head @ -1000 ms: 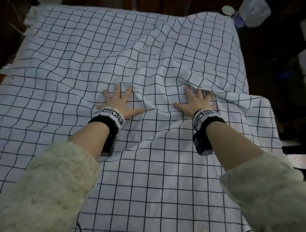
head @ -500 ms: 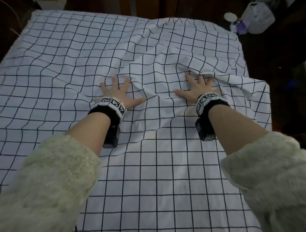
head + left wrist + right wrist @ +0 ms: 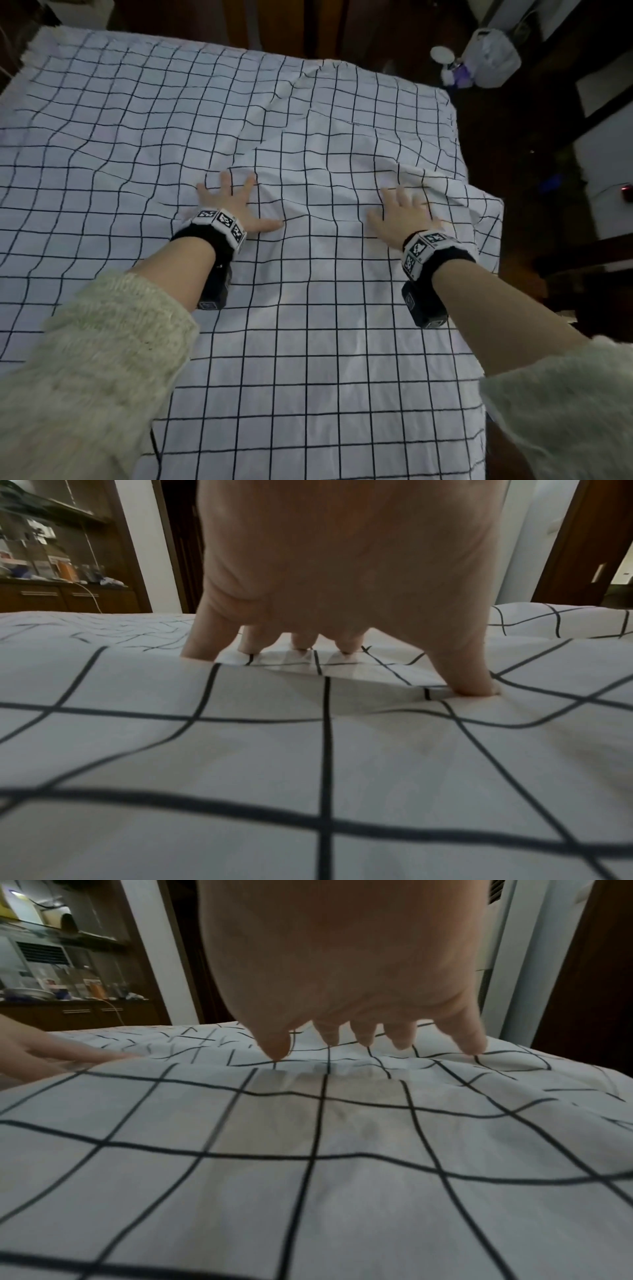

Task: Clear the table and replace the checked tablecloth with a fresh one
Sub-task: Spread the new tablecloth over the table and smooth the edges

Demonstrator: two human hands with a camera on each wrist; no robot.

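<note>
A white tablecloth (image 3: 308, 325) with a thin black grid covers the whole table, wrinkled across the middle and bunched into a fold at the right edge. My left hand (image 3: 227, 204) lies flat on the cloth left of centre, fingers spread and straight. In the left wrist view the left hand (image 3: 342, 647) presses its fingertips into the tablecloth (image 3: 308, 764). My right hand (image 3: 402, 210) rests flat right of centre, fingers spread, its fingertips against the raised fold. The right wrist view has the right hand (image 3: 373, 1045) with straight fingers touching the rumpled tablecloth (image 3: 325, 1164).
A white plastic bag (image 3: 491, 56) and a small purple bottle (image 3: 459, 73) stand on the dark floor past the table's far right corner. A dark wood cabinet (image 3: 51, 599) with clutter on top stands behind the table. Dark furniture lines the right side.
Both hands have slid a little further across the cloth, pushing wrinkles ahead of them. The fold at the right edge has bunched higher. The head view has shifted slightly.
</note>
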